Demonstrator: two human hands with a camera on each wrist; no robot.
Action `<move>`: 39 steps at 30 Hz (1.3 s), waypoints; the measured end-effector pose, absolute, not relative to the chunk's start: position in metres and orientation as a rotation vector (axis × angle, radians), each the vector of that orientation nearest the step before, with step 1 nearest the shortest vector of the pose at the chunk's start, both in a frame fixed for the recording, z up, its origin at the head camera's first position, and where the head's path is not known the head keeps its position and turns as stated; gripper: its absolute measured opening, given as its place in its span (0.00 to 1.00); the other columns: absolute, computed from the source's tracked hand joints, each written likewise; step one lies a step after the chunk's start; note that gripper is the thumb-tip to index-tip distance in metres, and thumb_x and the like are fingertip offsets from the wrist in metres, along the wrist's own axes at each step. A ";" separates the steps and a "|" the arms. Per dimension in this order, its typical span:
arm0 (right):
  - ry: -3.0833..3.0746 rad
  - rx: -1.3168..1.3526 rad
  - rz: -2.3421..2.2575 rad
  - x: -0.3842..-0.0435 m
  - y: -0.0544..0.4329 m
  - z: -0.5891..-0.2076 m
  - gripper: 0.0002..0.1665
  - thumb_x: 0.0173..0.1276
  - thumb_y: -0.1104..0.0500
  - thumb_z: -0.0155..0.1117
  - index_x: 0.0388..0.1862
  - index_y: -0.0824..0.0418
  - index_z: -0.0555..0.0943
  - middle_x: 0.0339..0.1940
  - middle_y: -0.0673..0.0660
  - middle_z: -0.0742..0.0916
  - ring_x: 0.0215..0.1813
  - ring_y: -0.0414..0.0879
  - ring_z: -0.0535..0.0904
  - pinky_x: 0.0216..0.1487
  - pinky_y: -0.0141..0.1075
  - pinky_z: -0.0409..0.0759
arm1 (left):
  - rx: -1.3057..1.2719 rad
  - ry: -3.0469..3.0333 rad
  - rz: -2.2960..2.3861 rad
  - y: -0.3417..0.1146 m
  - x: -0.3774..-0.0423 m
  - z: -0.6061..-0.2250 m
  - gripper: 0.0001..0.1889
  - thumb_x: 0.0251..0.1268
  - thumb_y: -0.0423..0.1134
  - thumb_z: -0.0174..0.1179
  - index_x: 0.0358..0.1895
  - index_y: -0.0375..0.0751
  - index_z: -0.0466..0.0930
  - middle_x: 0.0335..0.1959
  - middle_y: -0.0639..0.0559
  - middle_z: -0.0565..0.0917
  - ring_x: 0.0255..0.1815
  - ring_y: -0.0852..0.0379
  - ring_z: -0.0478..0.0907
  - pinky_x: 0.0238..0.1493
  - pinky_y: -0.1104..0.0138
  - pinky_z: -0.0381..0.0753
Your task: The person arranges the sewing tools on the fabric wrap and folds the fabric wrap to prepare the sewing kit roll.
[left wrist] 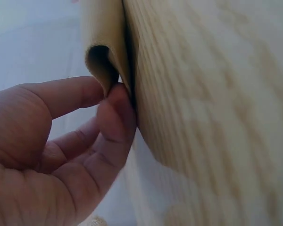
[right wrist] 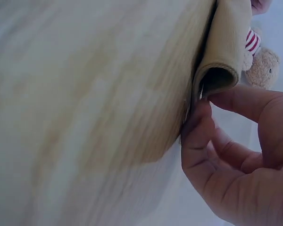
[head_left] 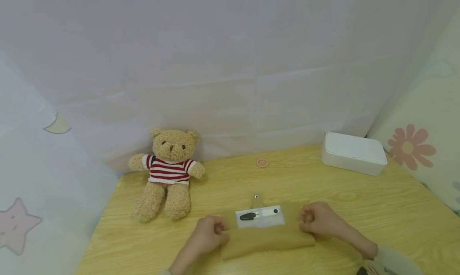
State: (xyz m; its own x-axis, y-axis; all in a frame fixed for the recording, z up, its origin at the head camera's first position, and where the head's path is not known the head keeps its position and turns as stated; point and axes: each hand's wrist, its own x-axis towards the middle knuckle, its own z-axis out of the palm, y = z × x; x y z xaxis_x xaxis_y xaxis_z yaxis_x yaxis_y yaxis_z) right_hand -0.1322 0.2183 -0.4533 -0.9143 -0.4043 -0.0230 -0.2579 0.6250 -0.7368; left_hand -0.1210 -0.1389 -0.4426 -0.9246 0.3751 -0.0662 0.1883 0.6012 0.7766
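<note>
A tan cloth case (head_left: 267,241) lies on the table, its near flap folded up over its lower part. On the part still showing is a white panel (head_left: 253,224) with a slim black-and-white tool (head_left: 248,216) held under a band. From the far edge extends a tab with a metal snap (head_left: 256,196). My left hand (head_left: 208,234) pinches the case's left edge at the fold. At the right edge, my right hand (head_left: 320,218) pinches the layers likewise. Both wrist views show the rolled fold (left wrist: 104,28) as an open loop above thumb and fingers.
A teddy bear (head_left: 169,169) in a striped sweater sits at the back left. A pink ring (head_left: 262,163) lies behind the case. At the back right stands a white box (head_left: 353,153). Pale curtains hang beyond the wooden table (head_left: 359,199).
</note>
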 end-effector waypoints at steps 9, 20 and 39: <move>2.742 -0.494 -1.112 -0.123 0.212 -0.449 0.10 0.51 0.62 0.73 0.26 0.58 0.77 0.18 0.45 0.76 0.22 0.35 0.69 0.24 0.30 0.70 | 0.440 2.748 1.103 -0.127 -0.115 -0.441 0.08 0.42 0.27 0.65 0.30 0.39 0.80 0.24 0.54 0.76 0.27 0.60 0.71 0.28 0.67 0.72; 2.669 -0.894 -1.223 -0.129 0.208 -0.455 0.14 0.49 0.75 0.67 0.30 0.58 0.86 0.27 0.47 0.86 0.29 0.35 0.78 0.30 0.30 0.78 | 1.055 2.776 1.040 -0.114 -0.104 -0.439 0.14 0.51 0.20 0.60 0.38 0.39 0.85 0.37 0.53 0.85 0.41 0.61 0.80 0.44 0.68 0.79; 2.833 -1.413 -0.873 -0.111 0.214 -0.460 0.25 0.42 0.58 0.80 0.42 0.57 0.83 0.41 0.46 0.83 0.43 0.40 0.79 0.42 0.38 0.79 | 0.893 2.685 0.865 -0.121 -0.092 -0.437 0.26 0.42 0.30 0.69 0.52 0.47 0.81 0.51 0.56 0.75 0.52 0.59 0.72 0.55 0.62 0.73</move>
